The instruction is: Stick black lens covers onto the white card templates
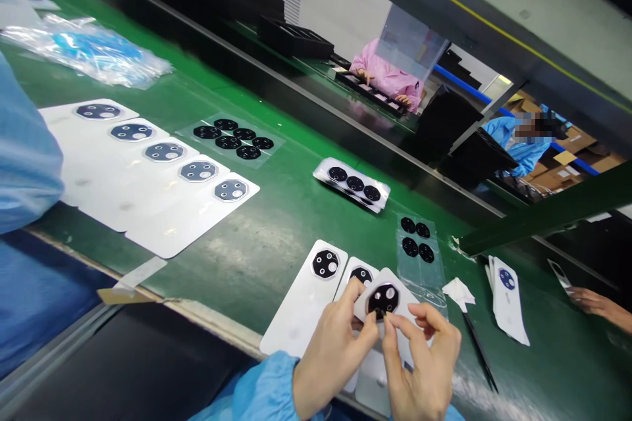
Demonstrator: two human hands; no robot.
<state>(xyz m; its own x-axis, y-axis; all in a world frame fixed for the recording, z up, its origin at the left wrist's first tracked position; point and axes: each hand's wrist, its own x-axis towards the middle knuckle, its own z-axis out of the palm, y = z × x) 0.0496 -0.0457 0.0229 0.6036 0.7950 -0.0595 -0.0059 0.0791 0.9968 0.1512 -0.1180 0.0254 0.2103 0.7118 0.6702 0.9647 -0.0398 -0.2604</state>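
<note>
A white phone back cover (405,293) is gripped at its left side by my left hand (336,348), the thumb near the black round camera sticker (384,297). My right hand (422,362) pinches with thumb and index finger at the sticker's lower edge; its other fingers curl above the cover. Beneath and left of my hands lie another white cover (296,306) with a black camera piece and a partly hidden cover (359,264). Behind my hands is a clear sheet (419,271) bearing several black discs.
Several white covers (168,210) fan out at left, near a person's blue sleeve (29,145). Sheets of black discs (228,142) and a stacked strip (353,184) lie behind. A black stick (478,348), stacked covers (508,302) and another person's hand (597,306) are at right.
</note>
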